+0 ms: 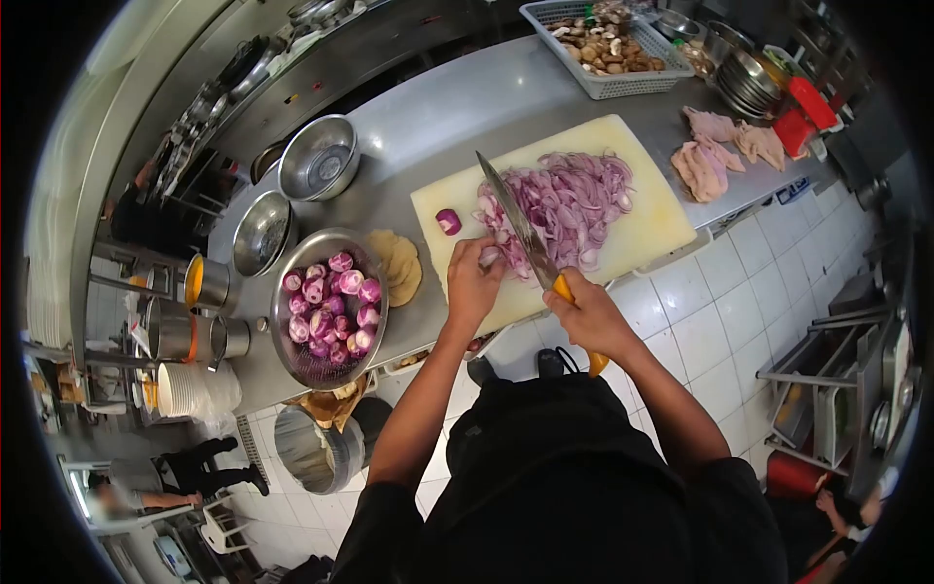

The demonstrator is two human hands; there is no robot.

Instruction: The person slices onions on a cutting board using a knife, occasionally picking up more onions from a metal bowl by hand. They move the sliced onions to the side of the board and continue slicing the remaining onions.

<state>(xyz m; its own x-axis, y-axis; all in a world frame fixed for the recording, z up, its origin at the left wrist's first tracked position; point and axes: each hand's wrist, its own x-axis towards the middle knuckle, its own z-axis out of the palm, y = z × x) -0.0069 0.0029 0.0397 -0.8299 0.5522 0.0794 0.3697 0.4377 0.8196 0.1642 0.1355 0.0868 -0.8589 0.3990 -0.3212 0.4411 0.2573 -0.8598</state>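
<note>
Right hand [589,316] grips knife [513,212] — left hand [474,282] clawed on onion [493,256].

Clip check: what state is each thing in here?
Onion, pinned under left hand.
Knife, gripped by right hand, blade beside the onion.
Onion slices, piled on cutting board.
Big bowl, full of peeled onion halves.
Steel bowl, empty.
Basket, holding mushrooms.

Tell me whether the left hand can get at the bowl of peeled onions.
Likely yes: the left hand holds an onion on the cutting board; the bowl of peeled onions sits just beside, nothing between.
</note>
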